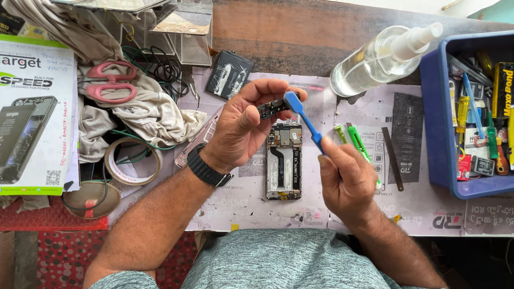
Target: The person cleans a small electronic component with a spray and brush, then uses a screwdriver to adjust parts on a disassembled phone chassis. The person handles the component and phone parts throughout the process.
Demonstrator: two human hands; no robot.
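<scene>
Two hands raised, left hand [243,126] fingers pinching small circuit board [269,108], right hand [348,179] fingers gripping blue brush [303,119], bristles touching board

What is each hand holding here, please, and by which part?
Left hand pinches a small dark circuit board by one end; right hand holds a blue toothbrush by its handle.

A small phone-repair workbench; at its middle lies an opened smartphone with bare circuit board [284,160]; right of it a blue plastic bin of screwdrivers and tweezers [440,128]; above-right a clear spray bottle [375,59]; far left pink-handled scissors [111,81] and a tape roll [133,161].
</scene>
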